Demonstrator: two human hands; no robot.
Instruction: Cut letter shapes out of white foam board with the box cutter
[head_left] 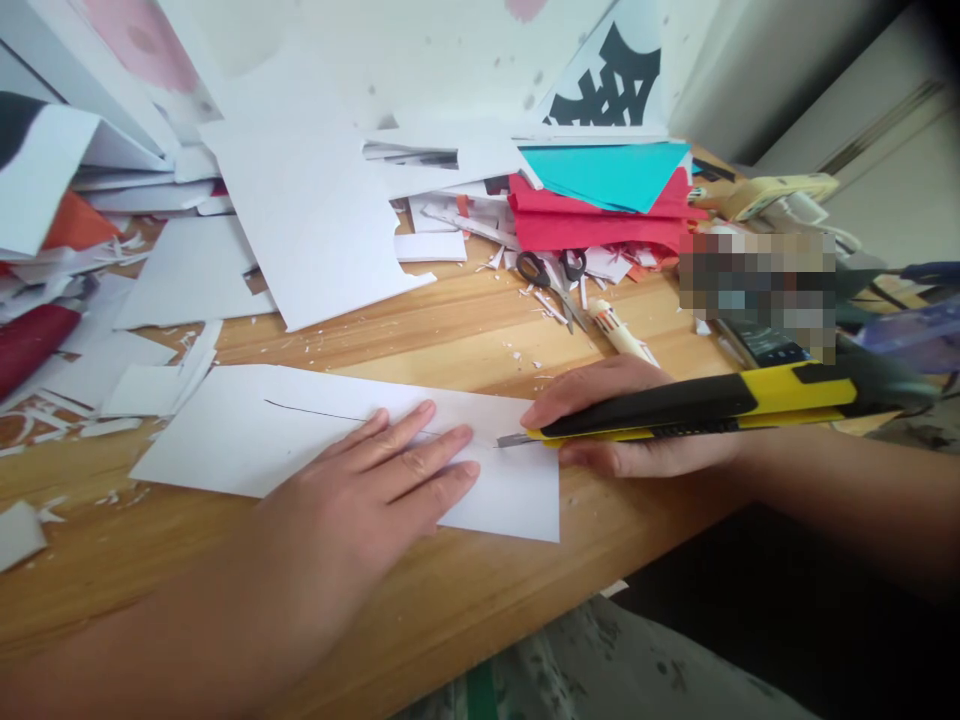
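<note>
A white paper sheet (217,430) lies on the wooden table, with a thin dark curved line across it. My left hand (382,480) rests flat on the sheet, fingers spread over part of the line. In my right hand (607,400) is a yellow and black utility knife (697,405), gripped between thumb and fingers. Its blade is out, and the tip is at the line, just right of my left fingertips. The part of the line under my left hand is hidden.
Behind the sheet are cut white boards (300,210), black-handled scissors (559,290), a thick white pen (619,330), red paper (600,215) and turquoise paper (607,172). Paper scraps and a dark red object (34,345) lie at left. The table edge (480,655) runs along the front.
</note>
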